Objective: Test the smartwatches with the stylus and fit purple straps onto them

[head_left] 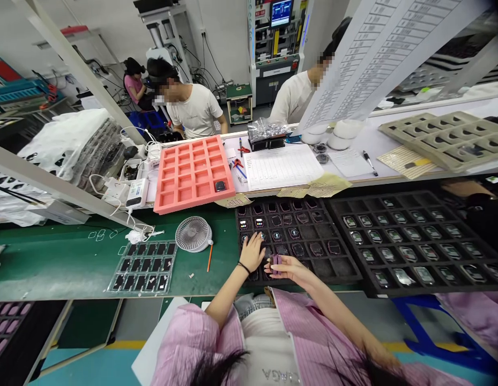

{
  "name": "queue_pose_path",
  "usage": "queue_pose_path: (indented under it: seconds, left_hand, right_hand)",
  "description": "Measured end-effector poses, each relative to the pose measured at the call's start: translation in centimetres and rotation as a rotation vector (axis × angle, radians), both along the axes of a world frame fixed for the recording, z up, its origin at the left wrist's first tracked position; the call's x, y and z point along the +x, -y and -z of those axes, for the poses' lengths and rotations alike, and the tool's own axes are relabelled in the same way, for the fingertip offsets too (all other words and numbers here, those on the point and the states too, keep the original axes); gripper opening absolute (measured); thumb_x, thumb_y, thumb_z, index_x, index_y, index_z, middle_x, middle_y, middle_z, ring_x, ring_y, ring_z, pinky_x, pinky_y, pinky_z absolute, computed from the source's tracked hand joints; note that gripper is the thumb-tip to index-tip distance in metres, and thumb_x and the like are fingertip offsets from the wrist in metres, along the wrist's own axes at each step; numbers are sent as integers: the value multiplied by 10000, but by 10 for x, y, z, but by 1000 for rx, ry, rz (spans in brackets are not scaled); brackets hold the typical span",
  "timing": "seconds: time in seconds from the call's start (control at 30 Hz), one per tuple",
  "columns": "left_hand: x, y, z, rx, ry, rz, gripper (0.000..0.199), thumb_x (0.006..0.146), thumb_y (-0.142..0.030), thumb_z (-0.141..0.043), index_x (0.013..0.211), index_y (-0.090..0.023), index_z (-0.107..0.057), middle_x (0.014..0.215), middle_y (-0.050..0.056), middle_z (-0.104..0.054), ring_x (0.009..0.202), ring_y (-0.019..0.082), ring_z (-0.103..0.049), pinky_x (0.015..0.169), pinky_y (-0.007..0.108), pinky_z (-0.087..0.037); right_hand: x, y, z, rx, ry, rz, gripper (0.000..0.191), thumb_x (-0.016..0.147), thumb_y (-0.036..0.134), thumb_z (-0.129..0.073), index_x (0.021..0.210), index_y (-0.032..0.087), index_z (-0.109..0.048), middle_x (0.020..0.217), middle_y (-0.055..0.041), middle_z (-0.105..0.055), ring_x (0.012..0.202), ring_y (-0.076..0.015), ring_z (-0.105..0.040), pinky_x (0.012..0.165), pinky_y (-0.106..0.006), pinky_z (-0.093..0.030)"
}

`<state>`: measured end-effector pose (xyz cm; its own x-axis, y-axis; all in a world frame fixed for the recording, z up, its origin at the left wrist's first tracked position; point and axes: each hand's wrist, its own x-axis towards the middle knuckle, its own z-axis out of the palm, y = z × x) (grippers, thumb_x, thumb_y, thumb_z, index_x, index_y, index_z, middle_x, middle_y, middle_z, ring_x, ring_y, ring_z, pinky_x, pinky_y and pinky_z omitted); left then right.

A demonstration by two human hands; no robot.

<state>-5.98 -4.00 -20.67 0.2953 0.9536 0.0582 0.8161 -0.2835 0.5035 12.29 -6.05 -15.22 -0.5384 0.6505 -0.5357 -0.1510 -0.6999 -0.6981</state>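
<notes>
My right hand point(292, 269) is closed on a small purple watch case point(276, 264), held edge-up between thumb and fingers above the near part of a black foam tray point(347, 268). My left hand point(252, 253) reaches over the tray's left side with fingers stretched out. Its fingertips are at a round-dialled watch point(262, 236), and whether they press on it I cannot tell. Lit watch faces point(294, 232) and dark ones point(316, 248) sit in the tray's square cells. My left hand and forearm hide some cells.
A second black tray point(423, 239) of watch parts lies to the right. Left are a small fan point(193, 234), an orange stick point(209, 258) and a clear tray point(142, 266) with black pieces. A pink foam tray point(194, 170) rests on the shelf. Co-workers point(196, 110) sit beyond.
</notes>
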Motion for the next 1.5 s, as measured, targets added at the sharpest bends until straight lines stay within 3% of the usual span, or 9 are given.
queue_pose_path:
  seconds: [0.3,0.53,0.63,0.73,0.83,1.03,1.2,1.37,1.5]
  left_hand:
    - [10,-29,35,8,-176,57,428,956,-313,-362,1340,-131,-414,1475,155,-381,1419,274,-248,1145,593,-146]
    - [-18,-6,37,128,-274,170,474,989,-341,-233,1427,-172,-300,1425,77,-473,1420,186,-252,1176,515,-170]
    - [-31,-3,35,136,-273,15,470,989,-319,-220,1430,-178,-301,1464,73,-422,1422,193,-248,1168,502,-212]
    - [-41,-3,38,89,-301,-96,497,984,-334,-238,1453,-172,-257,1483,84,-388,1416,231,-265,1144,548,-241]
    - [-49,6,42,72,-322,-86,526,983,-341,-249,1476,-166,-196,1478,88,-395,1412,244,-272,1134,577,-238]
    - [-56,33,38,154,-291,36,502,989,-280,-241,1477,-172,-197,1436,78,-459,1405,198,-291,1168,520,-200]
    - [-27,7,34,143,-248,67,508,986,-301,-245,1475,-168,-201,1473,78,-406,1426,199,-237,1168,505,-207]
    - [6,-28,45,81,-251,53,521,981,-343,-253,1470,-166,-214,1483,81,-390,1421,224,-249,1151,540,-219]
    - [5,-23,49,90,-279,80,524,983,-363,-246,1468,-163,-221,1470,93,-408,1421,234,-248,1148,554,-206]
  right_hand:
    - [10,-33,56,691,632,127,376,625,368,-765,941,196,-653,886,-82,-736,870,-278,-695,881,-455,-519]
    - [10,-66,91,939,699,33,336,612,285,-769,928,210,-681,1329,-133,-572,1264,-367,-485,1093,-532,-317]
    - [10,-75,102,930,613,-15,319,623,333,-770,905,209,-691,1371,-122,-534,1305,-371,-429,1102,-537,-297]
    - [11,-79,108,874,558,-10,359,630,377,-765,933,194,-702,1171,-100,-683,1228,-352,-527,1125,-554,-237]
    - [14,-74,109,846,525,8,405,643,385,-761,994,192,-705,975,-52,-751,1095,-313,-633,1149,-557,-164]
    - [30,-53,109,787,477,54,587,640,399,-775,1176,200,-642,974,-57,-755,1054,-302,-657,1148,-559,-165]
    - [49,-67,106,701,463,210,724,653,429,-759,1293,171,-541,1004,-89,-748,1027,-290,-671,1087,-547,-307]
    - [58,-90,104,685,532,215,662,635,461,-759,1195,143,-606,982,-107,-751,1056,-300,-655,1135,-540,-203]
    - [63,-86,105,664,548,201,557,601,462,-782,1060,166,-675,964,-107,-754,1036,-315,-663,1121,-546,-238]
